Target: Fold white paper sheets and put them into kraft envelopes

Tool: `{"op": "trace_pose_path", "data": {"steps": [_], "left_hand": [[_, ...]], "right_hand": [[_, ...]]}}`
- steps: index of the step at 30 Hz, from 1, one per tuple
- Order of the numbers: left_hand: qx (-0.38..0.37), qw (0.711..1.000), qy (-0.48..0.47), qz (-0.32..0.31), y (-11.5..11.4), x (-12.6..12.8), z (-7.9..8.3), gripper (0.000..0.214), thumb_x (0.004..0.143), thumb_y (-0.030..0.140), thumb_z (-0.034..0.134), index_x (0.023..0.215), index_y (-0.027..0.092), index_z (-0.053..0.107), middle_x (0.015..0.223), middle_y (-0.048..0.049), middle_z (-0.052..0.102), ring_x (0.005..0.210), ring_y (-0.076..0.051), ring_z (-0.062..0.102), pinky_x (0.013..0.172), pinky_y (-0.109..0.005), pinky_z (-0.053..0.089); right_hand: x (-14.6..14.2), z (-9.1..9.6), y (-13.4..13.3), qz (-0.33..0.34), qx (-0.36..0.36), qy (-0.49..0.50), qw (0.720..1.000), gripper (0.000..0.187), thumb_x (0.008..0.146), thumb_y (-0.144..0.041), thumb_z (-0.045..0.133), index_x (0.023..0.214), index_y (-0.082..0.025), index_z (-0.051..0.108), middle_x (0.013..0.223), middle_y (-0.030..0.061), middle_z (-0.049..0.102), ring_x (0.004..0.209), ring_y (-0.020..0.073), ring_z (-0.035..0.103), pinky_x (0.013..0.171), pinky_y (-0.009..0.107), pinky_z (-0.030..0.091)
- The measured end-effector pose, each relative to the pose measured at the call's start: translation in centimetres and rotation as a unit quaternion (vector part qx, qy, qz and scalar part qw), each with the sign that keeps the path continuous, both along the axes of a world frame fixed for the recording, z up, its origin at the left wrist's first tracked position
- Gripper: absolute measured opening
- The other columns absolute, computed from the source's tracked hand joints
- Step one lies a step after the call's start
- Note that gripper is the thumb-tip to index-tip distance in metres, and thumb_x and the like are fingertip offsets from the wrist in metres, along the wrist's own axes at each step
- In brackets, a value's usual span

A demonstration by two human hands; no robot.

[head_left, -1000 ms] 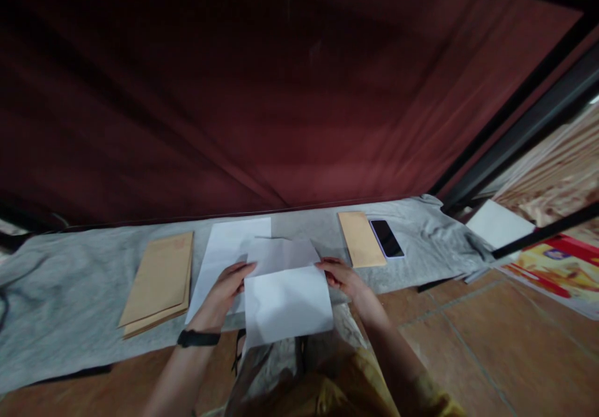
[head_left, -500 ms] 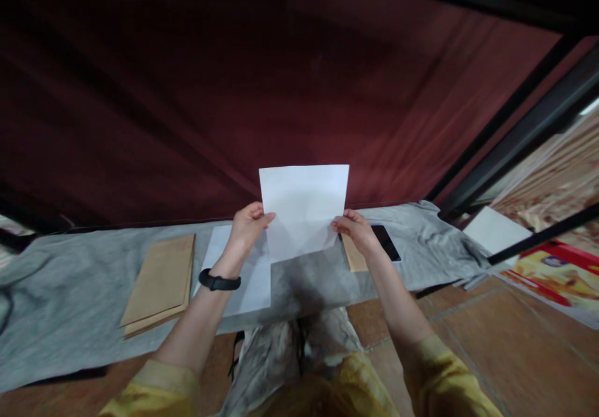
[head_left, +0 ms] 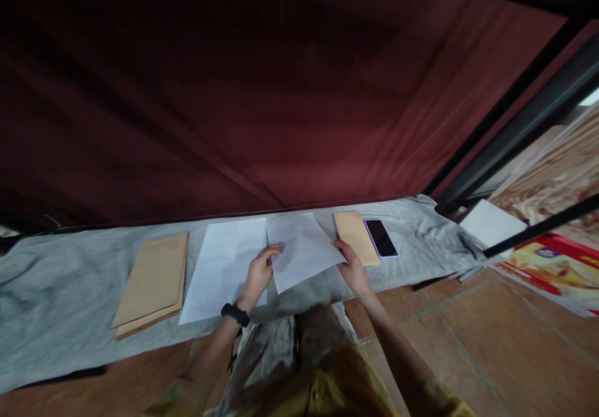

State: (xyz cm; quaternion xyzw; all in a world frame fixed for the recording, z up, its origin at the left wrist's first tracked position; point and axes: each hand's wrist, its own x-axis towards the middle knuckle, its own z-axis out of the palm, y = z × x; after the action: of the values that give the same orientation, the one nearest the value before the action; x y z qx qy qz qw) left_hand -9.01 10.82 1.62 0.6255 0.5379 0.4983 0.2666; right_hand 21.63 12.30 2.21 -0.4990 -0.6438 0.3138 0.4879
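I hold a folded white sheet of paper low over a grey cloth, tilted a little. My left hand, with a black wristband, pinches its left edge. My right hand grips its right edge. Under my left hand lies a flat stack of white paper. Just right of my right hand lies a narrow brown envelope.
A stack of brown envelopes lies on the cloth at the left. A phone lies face up beside the narrow envelope. A dark red curtain hangs behind. White paper and a colourful poster lie on the tiled floor at right.
The sheet lay low near me, was raised upright in front of the curtain, and is now lowered back over the cloth. Both hands stayed on it.
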Motion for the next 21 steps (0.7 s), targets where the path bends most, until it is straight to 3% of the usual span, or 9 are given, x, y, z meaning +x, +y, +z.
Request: {"op": "trace_pose_path", "data": {"steps": [4, 9, 15, 21], "left_hand": [[0.007, 0.997, 0.073, -0.038, -0.3, -0.7, -1.2, 0.033, 0.078, 0.008, 0.05, 0.099, 0.022, 0.071, 0.126, -0.0079, 0.071, 0.121, -0.022, 0.065, 0.109, -0.045, 0.05], [0.015, 0.982, 0.155, -0.104, -0.2, -1.1, -1.7, 0.05, 0.08, 0.0, 0.042, 0.115, 0.022, 0.07, 0.135, -0.0072, 0.067, 0.129, -0.019, 0.06, 0.115, -0.045, 0.046], [-0.004, 0.967, 0.222, -0.126, 0.6, -1.0, -1.9, 0.066, 0.074, -0.009, 0.036, 0.124, 0.022, 0.068, 0.144, -0.0045, 0.061, 0.135, -0.016, 0.055, 0.119, -0.041, 0.042], [-0.009, 0.957, 0.26, -0.131, 0.5, -1.1, -1.1, 0.069, 0.072, -0.009, 0.038, 0.127, 0.021, 0.067, 0.147, -0.0054, 0.059, 0.138, -0.017, 0.052, 0.121, -0.044, 0.04]], "right_hand": [[0.8, -2.3, -3.8, 0.026, 0.042, -0.106, 0.993, 0.059, 0.084, -0.011, 0.047, 0.139, -0.026, 0.06, 0.151, 0.0062, 0.053, 0.14, 0.024, 0.05, 0.117, 0.047, 0.042], [2.2, -4.2, -6.7, 0.114, 0.071, -0.19, 0.973, 0.045, 0.099, -0.015, 0.043, 0.137, -0.028, 0.062, 0.148, 0.0056, 0.057, 0.137, 0.0213, 0.053, 0.115, 0.045, 0.047], [1.7, -5.3, -7.4, 0.077, 0.114, -0.278, 0.951, 0.044, 0.1, -0.014, 0.044, 0.139, -0.028, 0.06, 0.144, 0.0077, 0.059, 0.135, 0.0229, 0.053, 0.112, 0.047, 0.047], [1.2, -5.0, -7.3, 0.058, 0.118, -0.304, 0.943, 0.042, 0.101, -0.016, 0.044, 0.139, -0.025, 0.059, 0.143, 0.0091, 0.059, 0.133, 0.0235, 0.053, 0.111, 0.047, 0.046]]}}
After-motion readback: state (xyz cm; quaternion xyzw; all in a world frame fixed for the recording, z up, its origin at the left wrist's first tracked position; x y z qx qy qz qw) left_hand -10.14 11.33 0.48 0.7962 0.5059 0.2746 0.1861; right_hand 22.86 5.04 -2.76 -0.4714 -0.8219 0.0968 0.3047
